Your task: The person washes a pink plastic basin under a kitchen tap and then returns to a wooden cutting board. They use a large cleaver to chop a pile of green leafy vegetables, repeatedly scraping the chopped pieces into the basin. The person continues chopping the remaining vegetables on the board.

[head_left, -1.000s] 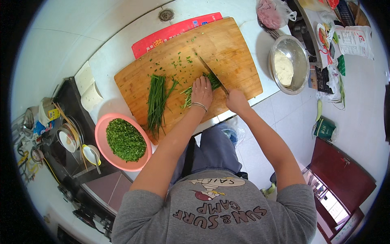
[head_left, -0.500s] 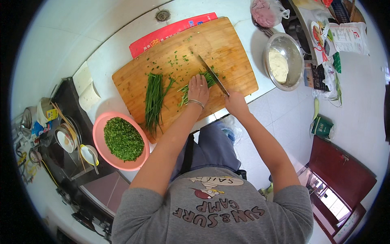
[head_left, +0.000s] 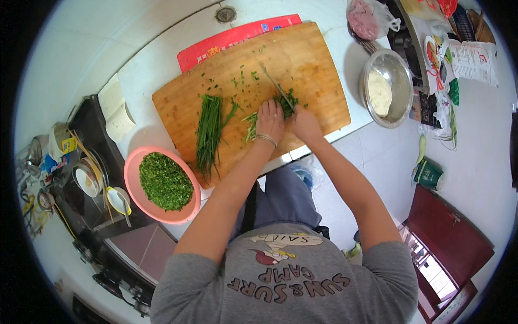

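My left hand (head_left: 270,120) is closed over a small bundle of cut chives (head_left: 250,125) on the wooden cutting board (head_left: 318,65), pressing it down. Right beside it, my right hand (head_left: 305,125) grips the handle of a kitchen knife (head_left: 278,87). The blade points away from me and to the left, just past the left fingertips. Chopped chives (head_left: 290,97) lie around the blade. A bunch of long, whole chives (head_left: 209,129) rests on the board's left part. Finely chopped greens (head_left: 165,181) fill much of a pink basin (head_left: 131,189) at the board's near left corner.
A metal bowl (head_left: 402,102) with dough (head_left: 379,93) stands right of the board, a plastic bag of pinkish food (head_left: 367,19) beyond it. Under the board's far edge sticks out a red sheet (head_left: 197,56). At left, a stove top (head_left: 81,210) holds bowls and chopsticks.
The knife and my right hand have moved left and slightly away from me, closer to my left hand. The left hand stays on the chives. The whole view has shifted slightly.
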`<state>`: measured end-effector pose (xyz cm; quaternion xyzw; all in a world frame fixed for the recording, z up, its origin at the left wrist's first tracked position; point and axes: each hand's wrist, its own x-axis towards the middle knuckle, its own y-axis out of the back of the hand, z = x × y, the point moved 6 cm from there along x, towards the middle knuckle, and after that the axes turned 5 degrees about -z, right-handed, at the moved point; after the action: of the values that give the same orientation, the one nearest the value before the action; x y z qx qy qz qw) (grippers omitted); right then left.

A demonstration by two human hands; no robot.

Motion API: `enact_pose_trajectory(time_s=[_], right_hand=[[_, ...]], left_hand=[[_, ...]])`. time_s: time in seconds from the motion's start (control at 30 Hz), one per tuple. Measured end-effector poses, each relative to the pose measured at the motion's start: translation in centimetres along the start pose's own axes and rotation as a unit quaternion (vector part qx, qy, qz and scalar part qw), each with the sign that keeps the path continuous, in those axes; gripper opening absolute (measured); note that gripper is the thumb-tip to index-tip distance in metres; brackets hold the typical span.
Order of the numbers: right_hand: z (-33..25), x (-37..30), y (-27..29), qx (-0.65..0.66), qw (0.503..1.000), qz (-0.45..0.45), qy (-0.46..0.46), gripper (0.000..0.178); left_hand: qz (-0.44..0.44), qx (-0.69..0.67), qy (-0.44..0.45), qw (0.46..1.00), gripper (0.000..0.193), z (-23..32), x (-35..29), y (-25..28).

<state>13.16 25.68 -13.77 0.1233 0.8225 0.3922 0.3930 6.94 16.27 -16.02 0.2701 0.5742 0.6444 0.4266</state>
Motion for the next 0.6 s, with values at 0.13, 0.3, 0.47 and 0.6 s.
enact_pose_trajectory(time_s=[0.13, 0.3, 0.47, 0.6], right_hand=[[-0.5, -2.5, 2.6, 0.059, 0.996, 0.064, 0.01, 0.021], [0.5, -4.6, 2.3, 0.039, 0.999, 0.02, 0.009, 0.019], [1.2, -4.5, 1.1, 0.01, 0.998, -0.037, -0.041, 0.018], [0.7, -3.3, 0.6, -0.015, 0.996, -0.072, -0.05, 0.018]], left_hand=[[0.012, -0.015, 0.023, 1.0, 0.053, -0.4, 0.8, 0.5], [0.036, -0.025, 0.019, 0.999, 0.058, -0.2, 0.3, 0.5], [-0.051, -0.079, 0.033, 0.995, 0.059, -0.4, 0.7, 0.0], [-0.03, -0.065, 0.019, 0.997, 0.057, -0.4, 0.8, 0.3]])
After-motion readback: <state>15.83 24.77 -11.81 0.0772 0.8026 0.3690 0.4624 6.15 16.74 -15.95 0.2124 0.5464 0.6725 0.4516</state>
